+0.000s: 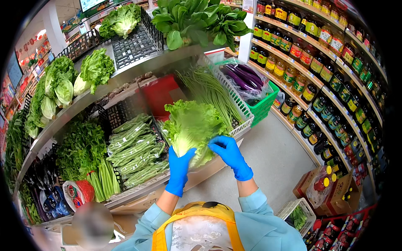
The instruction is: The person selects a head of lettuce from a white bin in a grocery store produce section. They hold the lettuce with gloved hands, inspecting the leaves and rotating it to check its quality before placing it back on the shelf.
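Note:
A head of green leaf lettuce (201,122) is held up before me, over the front edge of the vegetable display. My left hand (181,166), in a blue glove, grips its pale base from the left. At its right side, my blue-gloved right hand (226,153) has thumb and index finger pinched together at a leaf edge; whether a bit of leaf is between them is hard to tell. Behind the lettuce lie long green beans (210,91) in a white plastic basket (240,125). Bagged green beans (136,150) lie to the left.
Celery (103,178) and a red tape-like roll (82,192) lie at left. Lettuces (64,84) and leafy greens (191,18) line the upper shelf. A green crate (265,106) holds bagged eggplants (243,77). Jar shelves (301,69) and cardboard boxes (342,194) stand right. A blurred person's head (92,224) is lower left.

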